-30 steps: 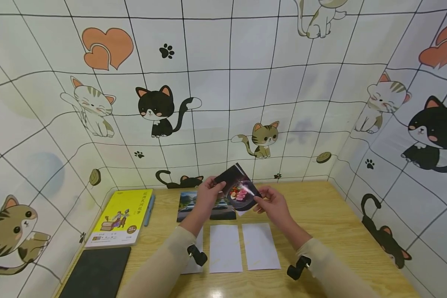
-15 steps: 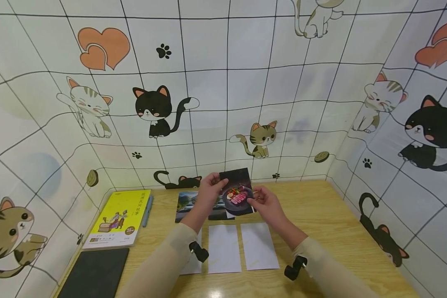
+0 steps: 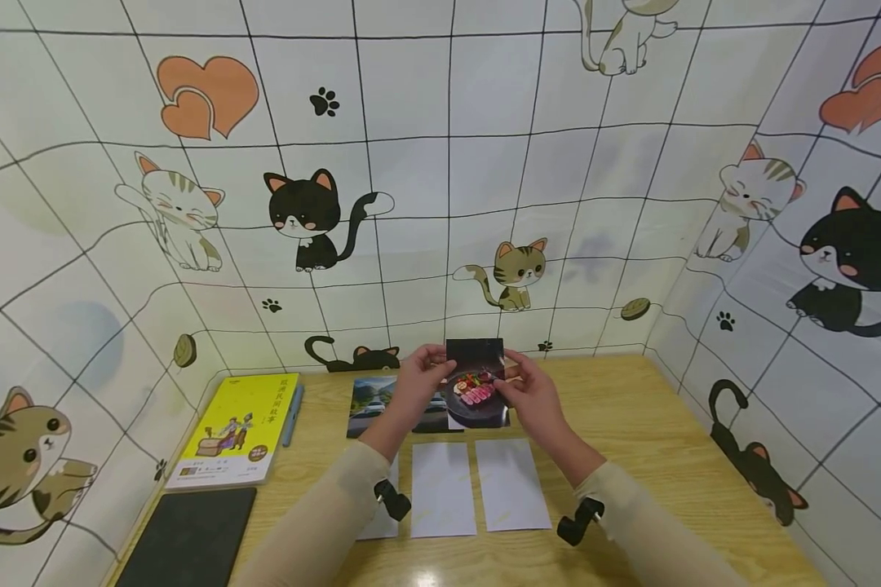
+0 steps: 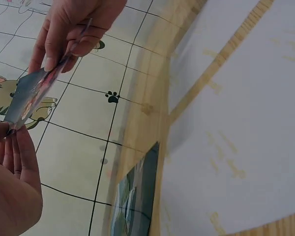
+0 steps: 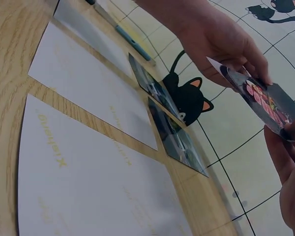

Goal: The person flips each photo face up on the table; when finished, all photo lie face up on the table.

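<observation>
In the head view a glossy photo (image 3: 477, 391) of a plated dish with pink meat slices on a dark ground stands upright above the table's far side. My left hand (image 3: 422, 381) pinches its left edge. At its right edge my right hand (image 3: 534, 398) holds it between thumb and fingers. The right wrist view shows the same photo (image 5: 268, 101) tilted between both hands. Behind my left forearm lie two landscape photos, the left one (image 3: 365, 406) and the right one (image 3: 435, 417), both partly hidden.
Nearer me lie white sheets with faint yellow print: a middle one (image 3: 443, 489), a right one (image 3: 512, 483), and a left one (image 3: 383, 522) partly under my sleeve. At left are a yellow book (image 3: 235, 428), a blue pen (image 3: 292, 416) and a dark flat pad (image 3: 187, 538). Cat-printed cloth surrounds the wooden table (image 3: 617, 424).
The dish photo has turned from a slant to upright between my hands and come down slightly. My right hand has shifted along its right edge. The things on the table stay put.
</observation>
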`<state>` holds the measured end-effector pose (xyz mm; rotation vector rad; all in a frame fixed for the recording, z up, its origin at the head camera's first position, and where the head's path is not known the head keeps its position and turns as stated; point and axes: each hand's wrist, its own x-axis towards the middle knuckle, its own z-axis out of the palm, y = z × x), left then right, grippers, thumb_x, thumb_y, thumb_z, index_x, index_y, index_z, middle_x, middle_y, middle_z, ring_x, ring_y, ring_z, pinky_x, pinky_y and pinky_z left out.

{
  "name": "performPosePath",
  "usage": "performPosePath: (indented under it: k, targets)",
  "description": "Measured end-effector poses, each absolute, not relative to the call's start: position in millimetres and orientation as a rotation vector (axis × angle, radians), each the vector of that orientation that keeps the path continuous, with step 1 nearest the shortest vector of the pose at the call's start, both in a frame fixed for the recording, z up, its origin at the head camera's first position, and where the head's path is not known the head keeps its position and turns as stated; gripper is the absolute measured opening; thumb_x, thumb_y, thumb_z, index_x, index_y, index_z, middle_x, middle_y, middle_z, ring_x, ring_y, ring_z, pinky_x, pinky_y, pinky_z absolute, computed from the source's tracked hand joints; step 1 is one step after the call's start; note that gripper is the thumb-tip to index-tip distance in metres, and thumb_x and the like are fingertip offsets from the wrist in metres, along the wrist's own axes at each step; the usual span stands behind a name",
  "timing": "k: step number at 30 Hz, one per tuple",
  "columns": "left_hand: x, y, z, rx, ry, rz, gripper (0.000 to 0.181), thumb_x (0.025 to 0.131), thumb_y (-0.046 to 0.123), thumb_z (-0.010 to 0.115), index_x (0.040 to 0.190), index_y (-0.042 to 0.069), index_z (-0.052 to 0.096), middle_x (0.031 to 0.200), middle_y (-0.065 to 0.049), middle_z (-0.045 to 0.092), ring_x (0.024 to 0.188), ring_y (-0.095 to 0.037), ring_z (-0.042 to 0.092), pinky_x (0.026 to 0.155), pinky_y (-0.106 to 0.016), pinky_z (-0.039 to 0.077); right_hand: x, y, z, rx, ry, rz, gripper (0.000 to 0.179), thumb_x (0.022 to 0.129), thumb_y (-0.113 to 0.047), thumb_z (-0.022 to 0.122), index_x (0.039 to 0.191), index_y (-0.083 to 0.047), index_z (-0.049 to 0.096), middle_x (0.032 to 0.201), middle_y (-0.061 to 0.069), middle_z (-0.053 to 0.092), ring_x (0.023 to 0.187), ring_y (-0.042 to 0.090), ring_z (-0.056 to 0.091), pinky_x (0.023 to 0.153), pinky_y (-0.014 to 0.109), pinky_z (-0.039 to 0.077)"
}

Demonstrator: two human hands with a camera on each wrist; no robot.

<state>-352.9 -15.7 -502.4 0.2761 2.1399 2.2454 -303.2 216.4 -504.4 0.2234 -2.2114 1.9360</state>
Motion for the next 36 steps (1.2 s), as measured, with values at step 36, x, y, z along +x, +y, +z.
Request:
performPosePath:
  k: [36]
  targets:
    - [-355, -5, -527, 0.533, 2.246, 1.891, 0.073, 0.103, -0.001, 0.074, 0.169, 0.012, 0.045, 0.123, -0.012, 0.07, 0.094, -0.02, 0.074, 0.086, -0.049, 0.066, -317, 260, -514, 0.236, -2.494, 1.801, 0.071, 0.105, 0.003, 0.071, 0.17, -0.012, 0.046, 0.117, 0.021, 0.066, 0.09, 0.023, 0.07, 0.074, 0.04, 0.066]
